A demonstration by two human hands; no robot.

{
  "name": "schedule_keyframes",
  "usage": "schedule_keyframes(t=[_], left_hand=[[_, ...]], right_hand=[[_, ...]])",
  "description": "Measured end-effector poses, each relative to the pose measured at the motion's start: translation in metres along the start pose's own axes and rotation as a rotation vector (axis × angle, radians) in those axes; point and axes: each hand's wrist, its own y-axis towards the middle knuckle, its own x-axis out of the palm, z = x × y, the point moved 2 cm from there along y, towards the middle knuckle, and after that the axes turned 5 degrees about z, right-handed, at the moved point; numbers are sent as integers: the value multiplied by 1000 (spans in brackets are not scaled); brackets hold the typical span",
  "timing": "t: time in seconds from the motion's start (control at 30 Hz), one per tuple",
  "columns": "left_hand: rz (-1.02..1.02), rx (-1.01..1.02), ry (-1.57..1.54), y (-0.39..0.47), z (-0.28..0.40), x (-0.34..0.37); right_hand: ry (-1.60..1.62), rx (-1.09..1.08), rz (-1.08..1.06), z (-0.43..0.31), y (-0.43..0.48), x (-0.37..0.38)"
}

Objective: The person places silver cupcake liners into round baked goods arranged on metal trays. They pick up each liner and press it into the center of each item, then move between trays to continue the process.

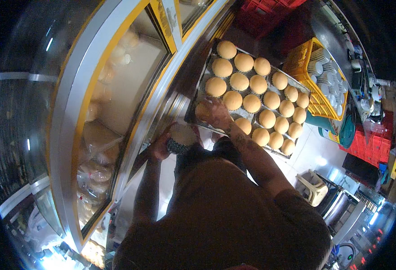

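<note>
Rows of round golden cakes (239, 81), some showing fluted edges at their bases, sit on dark metal baking trays (207, 125) to the front right. My right hand (216, 113) reaches over the near left corner, its fingers curled around a cake (202, 112) there. Lower and to the left, close to my body, my left hand (160, 145) grips a round cake in a fluted cup (181, 136). The cake's pale top is in shadow, and its cup looks dark.
A glass display case (140, 81) with yellow-edged frames and bagged bread runs along my left. Beyond the trays stands a yellow plastic crate (311, 98) of stacked fluted tins (326, 77). Red crates (370, 145), a teal bucket (348, 130) and a cream plastic stool (314, 190) stand right.
</note>
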Motion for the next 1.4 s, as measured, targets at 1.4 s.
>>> schedule_keyframes(t=[1.4], left_hand=[[-74, 228, 299, 33, 20, 49]], right_hand=[[111, 180, 317, 51, 32, -37]])
